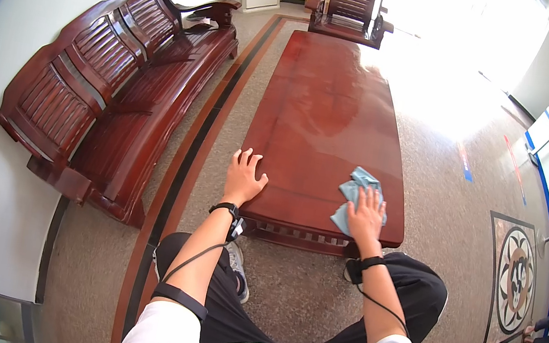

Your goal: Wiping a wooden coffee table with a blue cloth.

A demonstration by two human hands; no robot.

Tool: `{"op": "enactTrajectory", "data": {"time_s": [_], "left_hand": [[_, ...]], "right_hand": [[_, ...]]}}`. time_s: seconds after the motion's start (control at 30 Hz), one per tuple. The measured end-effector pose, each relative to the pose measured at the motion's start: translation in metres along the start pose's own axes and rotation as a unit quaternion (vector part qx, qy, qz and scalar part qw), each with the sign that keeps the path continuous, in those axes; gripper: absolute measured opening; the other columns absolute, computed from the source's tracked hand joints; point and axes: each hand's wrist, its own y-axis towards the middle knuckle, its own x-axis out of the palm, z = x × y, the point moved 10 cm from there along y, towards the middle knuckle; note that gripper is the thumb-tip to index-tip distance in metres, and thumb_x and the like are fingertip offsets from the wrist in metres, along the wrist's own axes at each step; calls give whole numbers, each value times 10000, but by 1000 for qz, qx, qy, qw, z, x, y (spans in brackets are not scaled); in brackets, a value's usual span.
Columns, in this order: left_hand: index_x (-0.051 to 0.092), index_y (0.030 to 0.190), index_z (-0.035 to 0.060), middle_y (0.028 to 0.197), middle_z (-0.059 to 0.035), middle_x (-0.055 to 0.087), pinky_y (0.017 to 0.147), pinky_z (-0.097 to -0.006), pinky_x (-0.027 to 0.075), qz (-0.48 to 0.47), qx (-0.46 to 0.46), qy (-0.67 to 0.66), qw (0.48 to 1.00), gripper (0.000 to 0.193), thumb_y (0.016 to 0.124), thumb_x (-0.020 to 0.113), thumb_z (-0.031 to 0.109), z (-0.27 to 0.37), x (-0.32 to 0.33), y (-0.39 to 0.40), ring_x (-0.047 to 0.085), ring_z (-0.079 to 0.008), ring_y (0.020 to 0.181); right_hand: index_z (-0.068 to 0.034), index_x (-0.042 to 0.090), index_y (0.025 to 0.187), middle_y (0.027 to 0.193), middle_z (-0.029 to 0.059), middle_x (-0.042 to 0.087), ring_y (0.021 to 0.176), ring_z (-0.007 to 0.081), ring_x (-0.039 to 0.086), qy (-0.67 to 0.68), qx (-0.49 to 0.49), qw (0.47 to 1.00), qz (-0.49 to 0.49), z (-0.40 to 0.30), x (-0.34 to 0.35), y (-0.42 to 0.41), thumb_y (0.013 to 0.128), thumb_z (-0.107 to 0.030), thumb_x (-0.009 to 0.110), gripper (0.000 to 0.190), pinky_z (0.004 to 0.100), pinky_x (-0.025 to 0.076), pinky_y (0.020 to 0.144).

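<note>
A long, glossy reddish-brown wooden table (325,125) stretches away in front of my knees. Near its right front corner, my right hand (366,219) lies over a crumpled light-blue cloth (343,220), holding it against the tabletop. Part of the cloth is hidden under the palm and fingers. My left hand (245,177) is at the left front edge of the table, its fingers spread and nothing in it. Each wrist wears a black strap with a small device and a cable.
A slatted wooden bench (141,96) runs along the left wall. Beyond the table's far end stands a matching wooden armchair (352,6). At the right are a round floor emblem (516,280) and another person's hands (528,334). Strong glare covers the far right floor.
</note>
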Motion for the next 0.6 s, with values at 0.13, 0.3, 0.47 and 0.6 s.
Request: {"op": "enactTrajectory", "data": {"time_s": [0.13,0.3,0.47,0.6], "left_hand": [[596,1347,148,1512,-135,500,1158,-545,426,13,10,0,1000,565,835,752,331,0,-3,2,395,-416,1439],[594,1351,151,1506,-128,506,1157,-544,431,8,6,9,1000,563,840,743,332,4,-3,2,404,-410,1436],[596,1368,141,1531,-139,496,1174,-553,404,-2,-3,11,1000,582,846,719,365,0,-3,0,403,-423,1441],[594,1375,142,1527,-135,496,1161,-551,418,-5,-8,15,1000,588,844,719,364,0,-4,1,400,-417,1447]], "right_hand": [[-99,440,1588,1680,135,378,1586,333,276,-27,50,998,17,60,-15,-3,1041,-425,523,642,565,184,1286],[-98,449,1584,1682,135,377,1583,347,277,-60,83,994,23,64,-7,-4,1046,-428,501,633,590,194,1275],[-91,433,1596,1681,159,372,1582,392,266,-109,120,987,-1,18,8,2,1049,-430,484,646,650,177,1258],[-96,418,1609,1688,166,360,1587,413,244,-58,16,998,-8,-76,21,6,1044,-446,482,668,676,147,1255]]}}
